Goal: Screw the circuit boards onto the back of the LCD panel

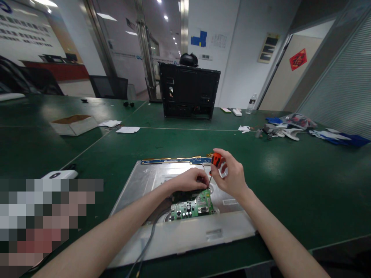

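Observation:
My right hand [230, 173] grips a screwdriver [216, 159] by its orange and black handle. The thin shaft slants down to the upper right corner of a green circuit board [193, 208]. Right beside the tip, my left hand [193, 179] has its fingers curled together at the board's upper edge; what they hold, if anything, is hidden. Beneath both hands lies a flat silver metal panel [185, 235], with a blue circuit strip [171, 161] along its far edge. Dark cables [149, 241] run from near the board over the panel's front edge.
A black monitor casing [189, 90] stands upright across the green table [290, 185]. An open cardboard box [74, 125] and papers [128, 130] sit at left. Bagged parts [298, 120], gloves [333, 136] and a water bottle [251, 103] are at right. A white device [60, 174] lies near left.

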{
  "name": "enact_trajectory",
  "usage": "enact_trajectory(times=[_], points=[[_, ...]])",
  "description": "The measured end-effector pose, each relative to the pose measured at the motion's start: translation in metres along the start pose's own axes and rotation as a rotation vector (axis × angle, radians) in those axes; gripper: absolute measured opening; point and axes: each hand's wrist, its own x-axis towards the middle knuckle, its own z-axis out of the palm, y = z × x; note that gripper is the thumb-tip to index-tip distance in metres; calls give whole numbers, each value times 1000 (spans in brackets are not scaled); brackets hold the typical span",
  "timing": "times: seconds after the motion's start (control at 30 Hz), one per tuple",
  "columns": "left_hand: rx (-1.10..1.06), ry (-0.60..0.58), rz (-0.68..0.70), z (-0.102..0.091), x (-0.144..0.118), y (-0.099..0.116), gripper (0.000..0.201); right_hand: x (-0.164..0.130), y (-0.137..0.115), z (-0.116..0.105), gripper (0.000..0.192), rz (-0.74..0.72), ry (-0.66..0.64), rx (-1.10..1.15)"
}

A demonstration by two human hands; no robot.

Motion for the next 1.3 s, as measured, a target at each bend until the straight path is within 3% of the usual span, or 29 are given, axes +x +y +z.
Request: enact_trajectory(times=[0.47, 0.87, 1.3], points=[[-15, -2, 20, 1, 0, -2, 8, 3, -3, -2, 39, -56, 16, 10], [-3, 2, 9, 0, 0, 0, 6, -4, 2, 4, 30, 60, 67, 46], [-6, -6, 15, 1, 1, -2, 4, 4, -4, -3, 35, -39, 12, 52]])
